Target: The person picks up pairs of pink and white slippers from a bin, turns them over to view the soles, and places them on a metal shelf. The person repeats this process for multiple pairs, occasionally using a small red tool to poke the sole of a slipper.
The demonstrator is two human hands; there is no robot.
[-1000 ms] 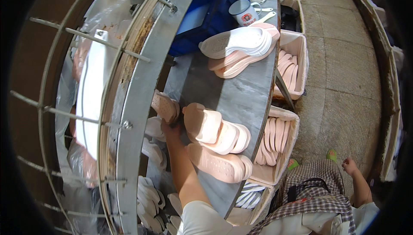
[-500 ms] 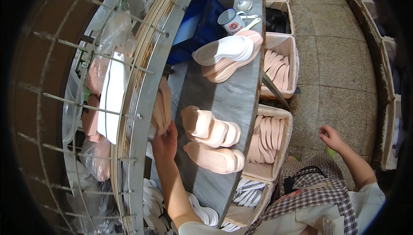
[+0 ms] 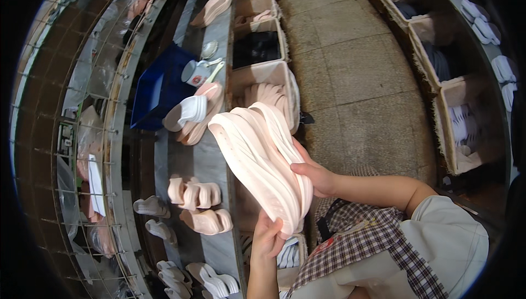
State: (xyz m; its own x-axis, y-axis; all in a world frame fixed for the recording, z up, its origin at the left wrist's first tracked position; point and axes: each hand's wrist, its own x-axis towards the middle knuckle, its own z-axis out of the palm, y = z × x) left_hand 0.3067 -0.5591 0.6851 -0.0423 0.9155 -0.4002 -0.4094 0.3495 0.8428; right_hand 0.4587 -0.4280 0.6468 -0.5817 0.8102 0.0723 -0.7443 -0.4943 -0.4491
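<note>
A stack of pale pink shoe soles [image 3: 255, 159] is held up over the table's right edge, with my two hands gripping it. At its lower end my left hand [image 3: 267, 236] pinches the soles, thumb on top. My right hand [image 3: 316, 174] clasps their right side, with its thumb over the top edge. Small piles of pink soles [image 3: 207, 221] lie on the grey table [image 3: 208, 154] to the left. Farther back, white soles [image 3: 193, 109] rest on more pink ones.
A blue crate [image 3: 156, 88] and an enamel mug [image 3: 195, 73] stand farther up the table. Lined baskets [image 3: 295, 88] run along its right side. Wire mesh [image 3: 104, 162] bounds the left. Across the aisle floor [image 3: 350, 69] are more baskets [image 3: 446, 129].
My left hand has come from the table's left side toward the middle with the stack of soles. My right hand has come in from the right and taken hold of it too. The view has shifted.
</note>
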